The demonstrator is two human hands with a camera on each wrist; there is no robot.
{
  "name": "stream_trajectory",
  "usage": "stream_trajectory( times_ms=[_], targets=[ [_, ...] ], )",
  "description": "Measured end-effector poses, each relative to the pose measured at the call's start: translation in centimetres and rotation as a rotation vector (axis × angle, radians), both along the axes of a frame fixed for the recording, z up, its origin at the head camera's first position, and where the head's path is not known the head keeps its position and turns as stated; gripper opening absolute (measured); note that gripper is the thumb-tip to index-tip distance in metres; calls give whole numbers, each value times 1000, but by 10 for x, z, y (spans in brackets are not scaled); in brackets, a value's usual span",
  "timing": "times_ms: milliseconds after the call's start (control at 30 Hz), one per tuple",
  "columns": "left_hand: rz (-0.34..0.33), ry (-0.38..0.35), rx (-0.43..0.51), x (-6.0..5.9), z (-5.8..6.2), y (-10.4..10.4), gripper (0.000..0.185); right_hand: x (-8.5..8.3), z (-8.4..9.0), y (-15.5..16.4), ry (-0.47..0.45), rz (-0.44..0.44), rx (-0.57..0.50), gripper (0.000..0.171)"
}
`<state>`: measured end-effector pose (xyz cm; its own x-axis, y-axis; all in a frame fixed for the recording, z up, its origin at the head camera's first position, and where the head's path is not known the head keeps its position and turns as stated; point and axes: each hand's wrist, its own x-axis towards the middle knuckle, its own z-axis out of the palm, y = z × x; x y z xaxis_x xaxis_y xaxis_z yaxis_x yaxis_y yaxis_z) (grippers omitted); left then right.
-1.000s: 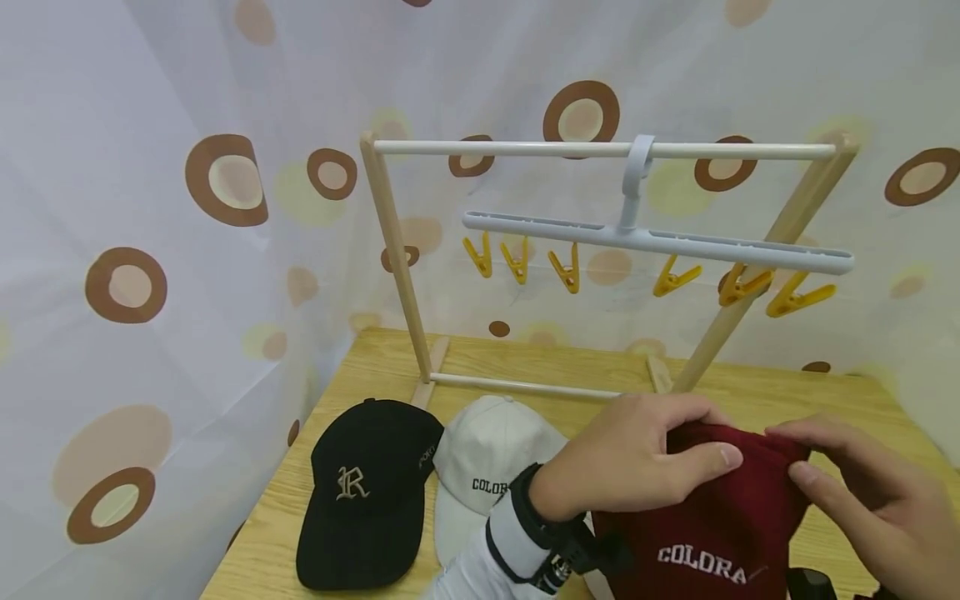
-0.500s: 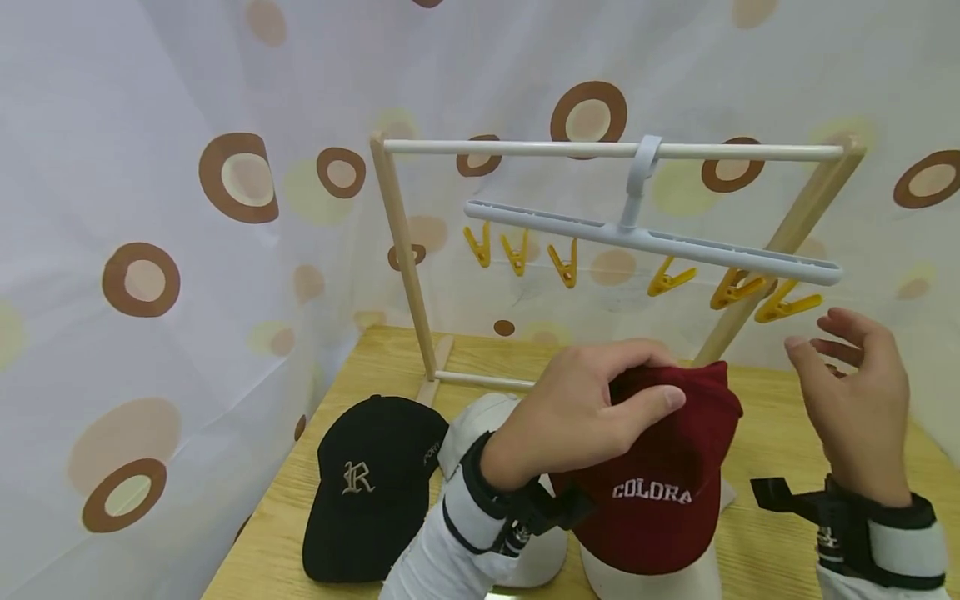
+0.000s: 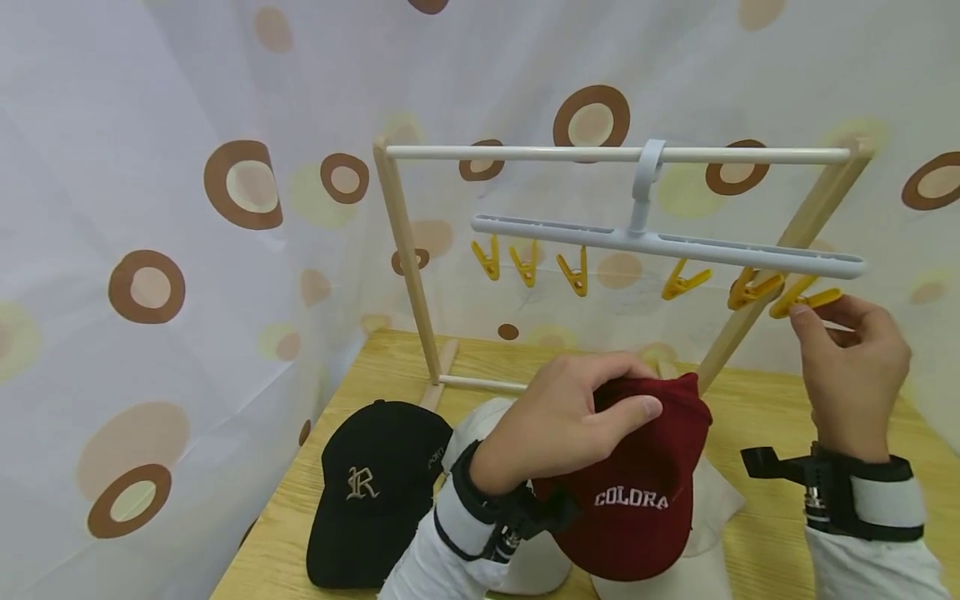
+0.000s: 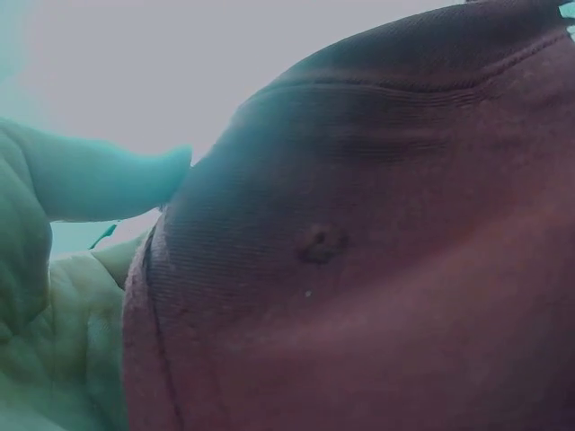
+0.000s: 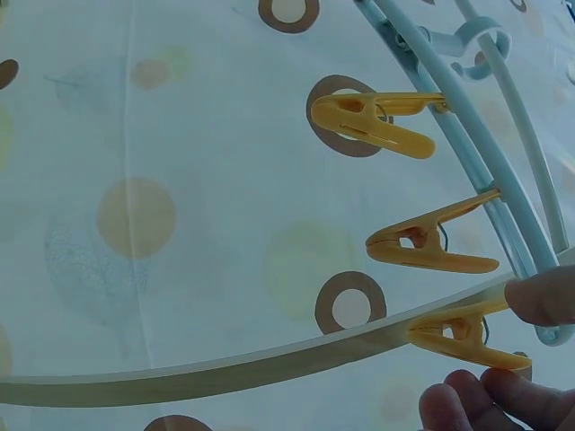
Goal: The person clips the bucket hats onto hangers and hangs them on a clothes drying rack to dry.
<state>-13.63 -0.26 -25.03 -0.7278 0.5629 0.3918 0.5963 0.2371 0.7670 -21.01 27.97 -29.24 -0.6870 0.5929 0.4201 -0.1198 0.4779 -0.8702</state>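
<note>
A dark red baseball cap (image 3: 637, 467) lettered "COLORA" hangs from my left hand (image 3: 558, 421), brim down, gripped at its edge between thumb and fingers. Up close in the left wrist view, the red cloth (image 4: 359, 233) fills most of the picture, with the thumb at its edge. My right hand (image 3: 858, 367) is raised to the rightmost yellow clothespin (image 5: 449, 334) under a pale blue hanger (image 3: 705, 245). Its thumb lies at the clothespin's upper arm and its fingertips at the lower arm, pinching them; the clothespin's jaws look closed. Several other yellow clothespins (image 3: 577, 271) hang along the bar.
The hanger hooks over the white rail (image 3: 517, 153) of a wooden-sided rack (image 3: 408, 267). A black cap (image 3: 375, 500) lies on the wooden table (image 3: 772, 533) at left. Two pale caps lie partly hidden, one white cap (image 3: 476, 425) and one cream cap (image 3: 708, 517).
The red cap has moved left and up in my left hand. My right hand has let go of it and risen to the rightmost clothespin. The hanger has swung slightly.
</note>
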Motion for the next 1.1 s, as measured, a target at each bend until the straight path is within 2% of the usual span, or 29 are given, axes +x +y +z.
stream_trajectory(
  times_ms=[200, 367, 633, 700, 867, 967, 1100],
  targets=[
    [52, 59, -111, -7, 4, 1, 13, -4, 12, 1, 6, -8, -44, 48],
    [64, 134, -199, -26, 19, 7, 14, -10, 17, 7, 22, -23, -83, 46],
    [77, 259, -250, -55, 43, 23, 15, -22, 14, 14, 102, -93, 33, 49],
    [83, 297, -317, -61, 47, 28, 16, -23, 14, 15, 107, -98, 61, 50],
    [56, 347, -576, -81, 45, 45, 20, -21, 16, 13, 59, -95, 117, 54],
    [37, 327, -695, -90, 44, 52, 23, -18, 17, 11, 41, -77, 137, 55],
    [24, 276, -783, -97, 42, 61, 20, -16, 18, 4, 55, -61, 174, 51]
  ],
)
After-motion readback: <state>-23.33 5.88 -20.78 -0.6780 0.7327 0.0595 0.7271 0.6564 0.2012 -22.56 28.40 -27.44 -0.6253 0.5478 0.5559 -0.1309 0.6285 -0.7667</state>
